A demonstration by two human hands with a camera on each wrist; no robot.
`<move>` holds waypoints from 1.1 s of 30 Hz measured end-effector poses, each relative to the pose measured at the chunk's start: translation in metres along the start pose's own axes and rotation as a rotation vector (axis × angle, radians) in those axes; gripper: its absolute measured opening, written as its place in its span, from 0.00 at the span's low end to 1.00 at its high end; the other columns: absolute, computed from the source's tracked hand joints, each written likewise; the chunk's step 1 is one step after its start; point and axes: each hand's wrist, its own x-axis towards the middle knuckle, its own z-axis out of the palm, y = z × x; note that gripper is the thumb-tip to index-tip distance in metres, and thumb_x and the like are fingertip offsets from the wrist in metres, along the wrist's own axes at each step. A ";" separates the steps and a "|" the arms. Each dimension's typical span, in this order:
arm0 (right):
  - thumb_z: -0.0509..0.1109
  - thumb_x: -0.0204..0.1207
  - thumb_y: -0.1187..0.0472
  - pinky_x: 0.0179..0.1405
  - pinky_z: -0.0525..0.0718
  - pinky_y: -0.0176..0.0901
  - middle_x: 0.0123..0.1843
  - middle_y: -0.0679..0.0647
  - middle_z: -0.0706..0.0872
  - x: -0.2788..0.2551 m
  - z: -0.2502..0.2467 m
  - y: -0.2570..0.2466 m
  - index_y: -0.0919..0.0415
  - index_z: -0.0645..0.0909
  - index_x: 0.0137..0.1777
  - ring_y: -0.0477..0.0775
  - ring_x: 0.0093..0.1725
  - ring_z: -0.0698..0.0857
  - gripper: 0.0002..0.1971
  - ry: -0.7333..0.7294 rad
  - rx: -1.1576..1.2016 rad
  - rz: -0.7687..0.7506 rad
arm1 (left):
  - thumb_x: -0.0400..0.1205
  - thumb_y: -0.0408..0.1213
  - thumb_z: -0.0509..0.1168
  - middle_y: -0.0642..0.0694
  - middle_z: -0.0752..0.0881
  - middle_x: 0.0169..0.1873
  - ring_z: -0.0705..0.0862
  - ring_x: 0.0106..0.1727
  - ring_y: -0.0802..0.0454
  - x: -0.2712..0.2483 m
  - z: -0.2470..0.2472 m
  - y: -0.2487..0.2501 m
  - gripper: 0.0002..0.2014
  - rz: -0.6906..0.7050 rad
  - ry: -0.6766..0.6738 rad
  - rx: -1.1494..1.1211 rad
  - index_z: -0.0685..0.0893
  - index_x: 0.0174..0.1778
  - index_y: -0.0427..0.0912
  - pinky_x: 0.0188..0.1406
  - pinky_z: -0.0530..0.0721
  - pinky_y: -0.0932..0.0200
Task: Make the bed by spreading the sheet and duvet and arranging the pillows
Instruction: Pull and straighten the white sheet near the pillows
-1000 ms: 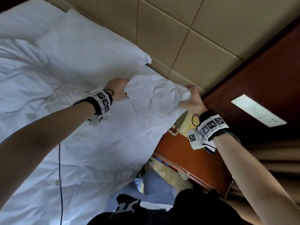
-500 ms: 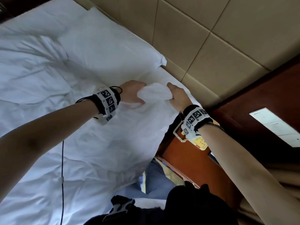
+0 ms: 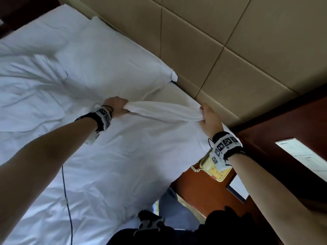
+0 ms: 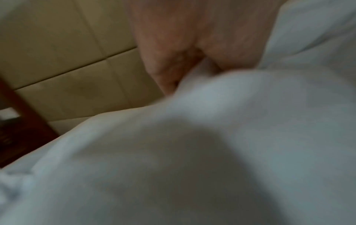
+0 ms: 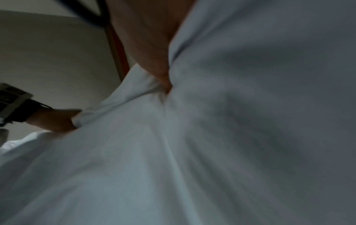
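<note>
A white duvet point(image 3: 123, 165) covers the bed, rumpled at the left. Its top edge point(image 3: 164, 112) is bunched into a roll stretched between my two hands. My left hand point(image 3: 117, 107) grips the roll's left end, just below a white pillow point(image 3: 109, 64). My right hand point(image 3: 208, 119) grips the right end near the bed's corner by the headboard. In the left wrist view my fingers point(image 4: 173, 60) clutch blurred white cloth point(image 4: 212, 137). The right wrist view shows my thumb point(image 5: 152, 60) pinching a fold of the duvet point(image 5: 212, 137), with my left hand point(image 5: 55, 120) beyond.
A tan padded headboard point(image 3: 212, 50) runs behind the bed. A red-brown nightstand point(image 3: 203, 191) with a yellow telephone point(image 3: 212, 168) stands at the bed's right side, under my right wrist. A bare strip of sheet point(image 3: 175, 94) shows beside the pillow. A thin cable point(image 3: 66, 200) hangs from my left arm.
My hands have moved apart, pulling the bunched duvet edge out into a long roll. The right hand went right toward the bed's corner. The view has shifted to show more of the pillow.
</note>
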 end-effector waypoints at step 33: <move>0.59 0.78 0.71 0.67 0.76 0.51 0.70 0.64 0.76 0.137 0.072 0.087 0.67 0.72 0.70 0.62 0.71 0.75 0.19 -0.380 0.073 0.421 | 0.82 0.43 0.63 0.42 0.57 0.82 0.55 0.83 0.43 0.202 0.012 0.113 0.34 0.084 0.210 -0.219 0.57 0.82 0.44 0.82 0.55 0.47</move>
